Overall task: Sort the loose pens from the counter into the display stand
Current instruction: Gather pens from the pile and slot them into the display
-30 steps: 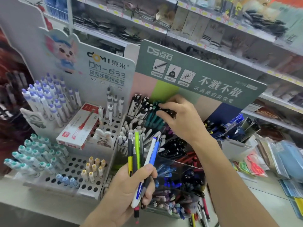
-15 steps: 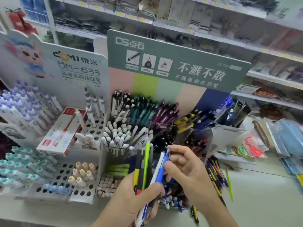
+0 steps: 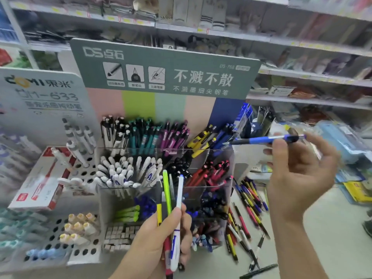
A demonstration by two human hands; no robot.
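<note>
blue pen (image 3: 261, 140) in r. hand (image 3: 298, 178); "ds-758" stand (image 3: 165, 73)

We see only our two bare hands and forearms. Our left hand (image 3: 161, 234) wears no glove, ring or watch, and the forearm below it is unsleeved down to the frame's bottom edge. Our right hand (image 3: 298, 178) is equally bare, its wrist and forearm uncovered. Our fingernails look short and unpainted.
</note>
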